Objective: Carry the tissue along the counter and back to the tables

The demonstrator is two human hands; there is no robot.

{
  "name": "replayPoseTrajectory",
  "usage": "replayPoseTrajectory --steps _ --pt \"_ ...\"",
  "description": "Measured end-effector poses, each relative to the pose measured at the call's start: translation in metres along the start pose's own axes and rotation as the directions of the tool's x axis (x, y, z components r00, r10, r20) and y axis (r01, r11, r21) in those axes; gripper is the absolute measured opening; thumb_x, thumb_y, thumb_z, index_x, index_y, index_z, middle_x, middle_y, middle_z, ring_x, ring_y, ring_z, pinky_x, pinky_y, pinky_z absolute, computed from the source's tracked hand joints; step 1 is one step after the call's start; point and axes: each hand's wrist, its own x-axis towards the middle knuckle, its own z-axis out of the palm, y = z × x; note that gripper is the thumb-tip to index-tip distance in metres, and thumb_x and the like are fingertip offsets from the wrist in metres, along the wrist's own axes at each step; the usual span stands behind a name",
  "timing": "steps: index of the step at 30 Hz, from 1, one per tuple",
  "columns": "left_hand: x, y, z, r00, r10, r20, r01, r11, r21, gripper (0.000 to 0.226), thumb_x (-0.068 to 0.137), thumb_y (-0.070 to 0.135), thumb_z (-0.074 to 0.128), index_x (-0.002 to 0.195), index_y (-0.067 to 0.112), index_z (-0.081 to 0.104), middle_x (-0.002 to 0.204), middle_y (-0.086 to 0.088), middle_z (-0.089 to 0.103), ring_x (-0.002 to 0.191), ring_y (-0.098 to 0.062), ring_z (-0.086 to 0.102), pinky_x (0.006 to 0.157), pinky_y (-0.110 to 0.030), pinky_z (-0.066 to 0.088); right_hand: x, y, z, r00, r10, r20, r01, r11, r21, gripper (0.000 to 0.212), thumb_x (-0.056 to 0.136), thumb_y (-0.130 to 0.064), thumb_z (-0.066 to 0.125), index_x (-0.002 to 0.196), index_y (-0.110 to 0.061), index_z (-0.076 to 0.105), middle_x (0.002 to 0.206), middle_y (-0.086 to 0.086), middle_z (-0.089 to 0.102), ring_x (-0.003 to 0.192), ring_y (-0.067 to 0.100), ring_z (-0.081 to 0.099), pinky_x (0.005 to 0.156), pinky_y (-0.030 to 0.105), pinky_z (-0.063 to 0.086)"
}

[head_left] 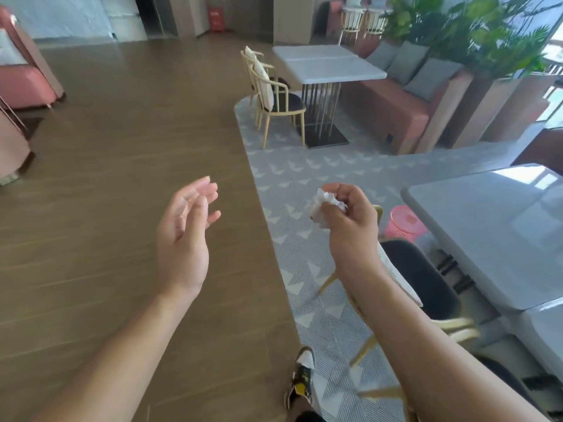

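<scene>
I see a grey table (487, 239) at right with a pink bin (403, 222) on the floor beside it, just past my right hand (350, 220). That hand grips a crumpled white tissue (324, 205) mid-air; left hand (185, 233) hangs empty, fingers relaxed. I'd keep the wad pinched tight and release only once directly over the bin's mouth.

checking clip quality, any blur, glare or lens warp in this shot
Head view: the gold chair frame under the right arm smears with motion blur; daylight glares off the near grey tabletop; wide-angle bending curves floor edges; the crumpled white tissue stays fairly sharp.
</scene>
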Motion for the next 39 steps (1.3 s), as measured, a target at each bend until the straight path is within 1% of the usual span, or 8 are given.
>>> replayPoseTrajectory --steps 4,10,15,20,27,30,36,39 --pt "0.09 -0.053 0.043 1.0 0.001 0.003 -0.001 1.0 0.0 0.027 0.105 0.032 0.05 0.125 0.025 0.067 0.126 0.0 0.071 0.127 -0.02 0.066 0.099 -0.039 0.058 0.106 0.033 0.019 1.0 -0.009 -0.016 0.01 1.0 0.015 0.032 0.093 -0.001 0.058 0.097 -0.029 0.072 0.102 0.014 0.074 0.086 0.033 0.069 0.073 0.037 0.055" --pt "0.212 -0.11 0.116 0.999 -0.036 0.01 0.036 0.999 0.0 0.026 0.104 0.029 0.05 0.122 0.026 0.068 0.124 0.001 0.072 0.127 -0.017 0.067 0.099 -0.036 0.058 0.26 0.055 0.035 0.999 0.039 -0.021 -0.039 0.999 0.024 0.029 0.096 0.001 0.058 0.098 -0.024 0.072 0.09 0.002 0.071 0.081 0.023 0.065 0.069 0.036 0.053" --pt "0.302 -0.151 0.17 0.998 -0.059 0.028 0.059 0.998 -0.015 0.024 0.104 0.029 0.051 0.121 0.026 0.068 0.124 0.001 0.072 0.126 -0.016 0.067 0.097 -0.031 0.059 0.372 0.065 0.054 0.999 0.039 -0.038 -0.039 0.999 -0.012 0.029 0.096 0.0 0.058 0.099 -0.025 0.072 0.098 0.017 0.072 0.083 0.027 0.065 0.069 0.033 0.052" --pt "0.391 -0.194 0.209 0.996 -0.045 0.074 0.048 0.998 -0.034 0.022 0.105 0.03 0.052 0.119 0.033 0.069 0.124 0.003 0.073 0.128 -0.017 0.065 0.098 -0.033 0.058 0.462 0.083 0.078 0.998 0.045 -0.045 -0.046 0.999 -0.023 0.031 0.095 0.002 0.057 0.098 -0.025 0.071 0.082 -0.006 0.071 0.077 0.019 0.065 0.068 0.031 0.053" --pt "0.53 -0.267 0.265 0.983 -0.025 0.183 0.038 0.997 -0.064 0.022 0.105 0.029 0.052 0.12 0.029 0.069 0.121 0.003 0.074 0.127 -0.019 0.066 0.1 -0.037 0.058 0.59 0.116 0.113 0.989 0.011 -0.148 -0.015 1.0 -0.023 0.031 0.094 0.005 0.059 0.095 -0.024 0.07 0.087 -0.005 0.069 0.078 0.018 0.063 0.066 0.027 0.052" --pt "0.591 -0.293 0.288 0.968 -0.025 0.25 0.043 0.997 -0.067 0.023 0.103 0.035 0.054 0.12 0.031 0.069 0.123 0.001 0.073 0.127 -0.02 0.066 0.101 -0.042 0.057 0.647 0.123 0.131 0.976 0.015 -0.219 -0.023 0.999 -0.034 0.03 0.096 0.004 0.06 0.095 -0.024 0.071 0.081 -0.017 0.069 0.076 0.011 0.063 0.066 0.027 0.053" --pt "0.695 -0.328 0.343 0.914 -0.028 0.405 0.058 0.996 -0.062 0.029 0.1 0.044 0.055 0.122 0.03 0.069 0.125 0.003 0.073 0.127 -0.017 0.065 0.104 -0.048 0.055 0.744 0.13 0.149 0.936 -0.002 -0.353 -0.009 1.0 -0.029 0.027 0.097 -0.009 0.064 0.091 -0.034 0.073 0.097 0.0 0.072 0.093 0.036 0.069 0.082 0.049 0.061" --pt "0.729 -0.347 0.383 0.871 -0.039 0.49 0.087 0.993 -0.076 0.022 0.104 0.039 0.054 0.118 0.039 0.07 0.125 0.004 0.073 0.129 -0.02 0.064 0.105 -0.05 0.054 0.778 0.139 0.134 0.898 0.032 -0.439 -0.039 0.999 -0.008 0.023 0.098 -0.01 0.065 0.092 -0.031 0.073 0.094 -0.005 0.071 0.089 0.026 0.068 0.085 0.058 0.062"
